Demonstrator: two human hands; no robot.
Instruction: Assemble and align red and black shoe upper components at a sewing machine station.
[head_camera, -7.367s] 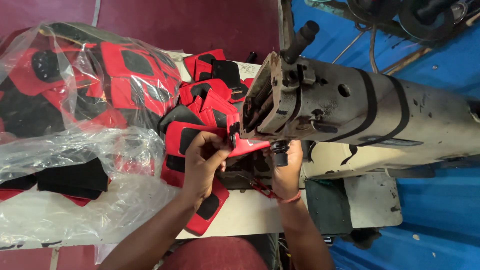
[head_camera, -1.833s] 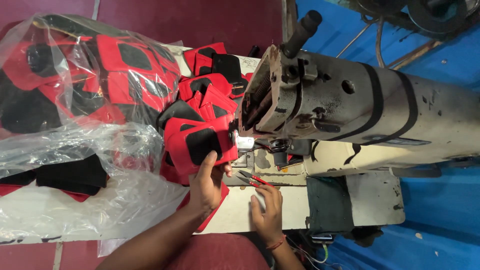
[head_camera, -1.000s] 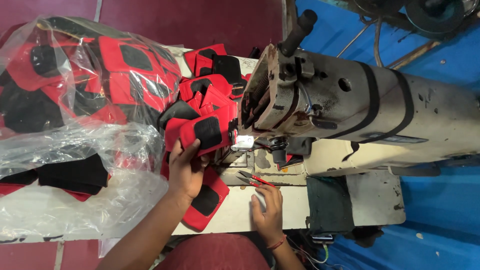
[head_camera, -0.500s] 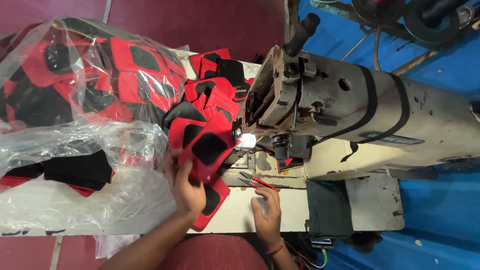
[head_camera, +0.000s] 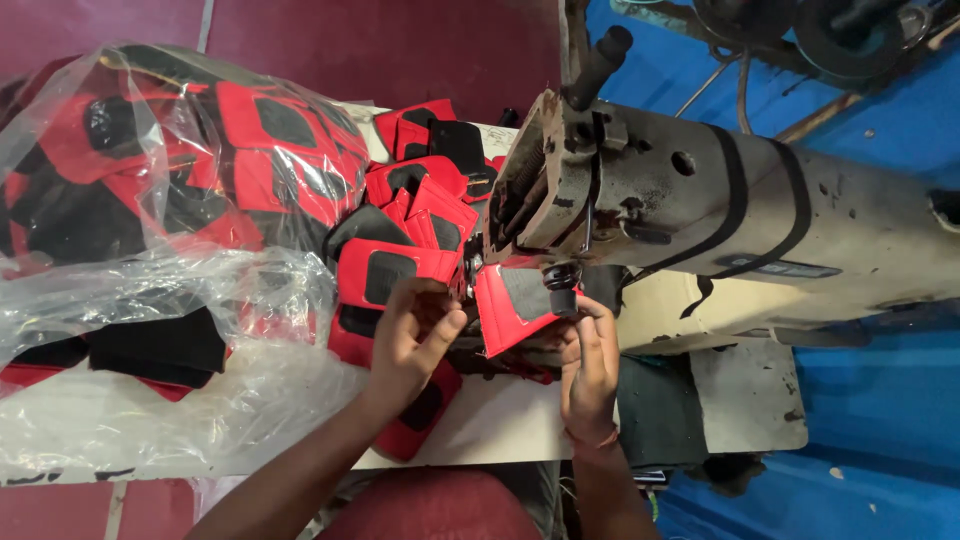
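where our left hand (head_camera: 415, 335) meets the work, its fingers are curled closed on the edge of a red and black fabric piece (head_camera: 510, 305) lying under the head of the sewing machine (head_camera: 720, 215). our right hand (head_camera: 590, 365) sits just beside it, fingers bent and pinching the same piece at its right edge, close below the machine's presser foot (head_camera: 560, 285). the piece lies tilted, one corner raised toward the machine head, its black panel facing up.

behind it, touching, a loose heap of red and black pieces (head_camera: 415, 205) spreads over the pale table (head_camera: 500, 425). further left, a clear plastic bag (head_camera: 150, 190) holds more of the same red and black pieces, and crumpled clear plastic sheeting (head_camera: 180, 410) covers the near left part of the table. one more red piece (head_camera: 420, 425) hangs over the table's front edge under our left wrist. blue surface (head_camera: 880, 380) shows to the right of the machine. we cannot see the needle itself.
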